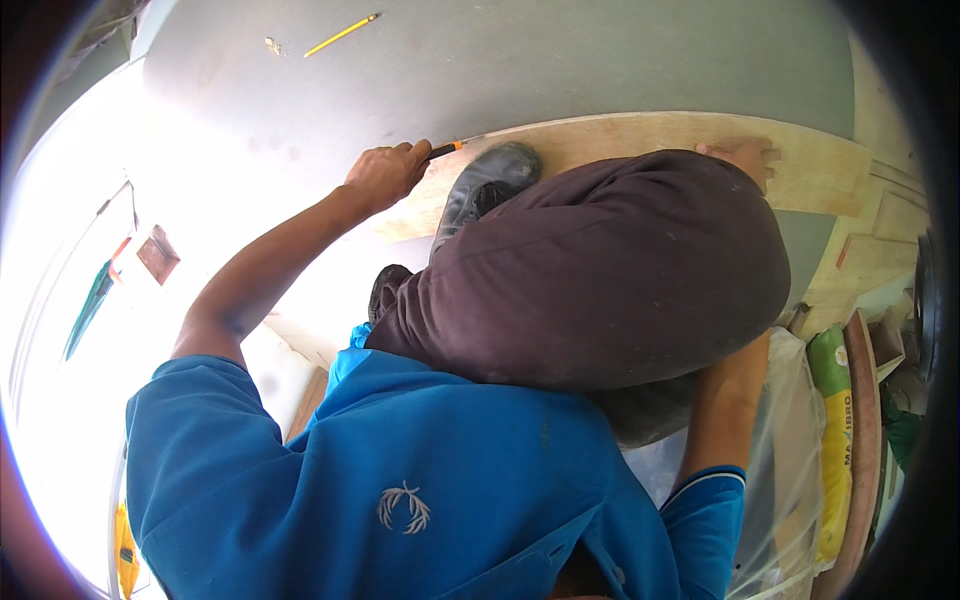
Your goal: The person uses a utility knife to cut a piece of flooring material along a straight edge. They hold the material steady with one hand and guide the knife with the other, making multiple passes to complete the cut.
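My left hand (388, 174) is closed round the handle of a black and orange utility knife (446, 150). Its thin blade points right and meets the far edge of a long, pale wooden strip (640, 130). That strip lies across a large grey sheet (560, 60). Towards the strip's right end, my right hand (745, 158) rests on the wood with fingers stretched out; my bent knee hides part of it. A dark shoe (500, 172) of mine stands on the strip just right of the knife hand.
A yellow pencil (342, 35) and a small pale scrap (272, 46) lie on the far part of the sheet. At right are wooden offcuts (850, 260), a green and yellow bag (832, 440) and clear plastic sheeting (785, 450). A brown block (158, 254) is at left.
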`<action>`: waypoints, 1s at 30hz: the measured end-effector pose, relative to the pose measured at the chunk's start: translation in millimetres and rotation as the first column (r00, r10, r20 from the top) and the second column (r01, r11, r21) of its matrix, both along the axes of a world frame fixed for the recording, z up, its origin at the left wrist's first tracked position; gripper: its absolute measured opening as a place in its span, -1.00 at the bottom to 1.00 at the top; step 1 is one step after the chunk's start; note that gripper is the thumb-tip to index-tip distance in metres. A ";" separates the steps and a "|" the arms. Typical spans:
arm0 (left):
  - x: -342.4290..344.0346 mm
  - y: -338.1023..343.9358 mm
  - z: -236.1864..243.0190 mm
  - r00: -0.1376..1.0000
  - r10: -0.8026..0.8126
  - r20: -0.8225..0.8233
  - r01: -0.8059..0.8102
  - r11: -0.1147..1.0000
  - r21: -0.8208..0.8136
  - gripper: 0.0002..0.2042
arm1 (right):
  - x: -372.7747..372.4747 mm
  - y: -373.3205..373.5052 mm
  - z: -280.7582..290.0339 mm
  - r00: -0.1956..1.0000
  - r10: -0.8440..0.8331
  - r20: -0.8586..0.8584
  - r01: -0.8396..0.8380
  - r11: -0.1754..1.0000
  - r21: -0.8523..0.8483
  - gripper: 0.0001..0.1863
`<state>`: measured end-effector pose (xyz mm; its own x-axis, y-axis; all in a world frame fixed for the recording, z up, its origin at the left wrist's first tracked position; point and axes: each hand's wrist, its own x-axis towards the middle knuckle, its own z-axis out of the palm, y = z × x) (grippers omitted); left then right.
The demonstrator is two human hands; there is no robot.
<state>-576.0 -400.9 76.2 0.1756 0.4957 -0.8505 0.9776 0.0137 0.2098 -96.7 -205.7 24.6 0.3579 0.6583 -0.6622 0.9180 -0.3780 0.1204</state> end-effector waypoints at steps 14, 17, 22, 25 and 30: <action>-23.3 -16.2 -11.3 0.997 -0.077 -0.005 0.077 0.997 -0.007 -0.79 | -2.7 -3.2 -4.9 0.997 0.025 0.069 -0.028 0.999 0.045 0.47; -32.0 -21.6 5.8 0.992 0.011 -0.125 -0.028 0.990 -0.142 -0.77 | -19.6 3.3 -0.9 0.998 0.025 0.049 -0.023 0.999 -0.034 0.48; -17.5 0.7 10.2 0.996 -0.033 -0.084 0.020 0.988 -0.152 -0.77 | 6.3 -1.8 -10.0 0.984 -0.111 0.139 0.099 0.991 0.092 0.41; 12.7 10.1 13.1 0.999 0.006 0.043 -0.005 1.000 -0.020 -0.77 | 6.1 -6.1 -11.1 0.995 -0.101 0.026 0.099 0.994 0.056 0.42; 35.1 21.9 -18.6 0.996 0.033 0.086 -0.039 0.997 0.069 -0.77 | -2.5 2.4 -4.5 0.993 -0.103 0.052 0.103 0.995 0.010 0.44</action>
<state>-540.8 -379.1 57.6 0.2261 0.5613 -0.7961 0.9555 0.0309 0.2932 -99.2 -203.3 20.1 0.4580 0.6208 -0.6362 0.8666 -0.4714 0.1638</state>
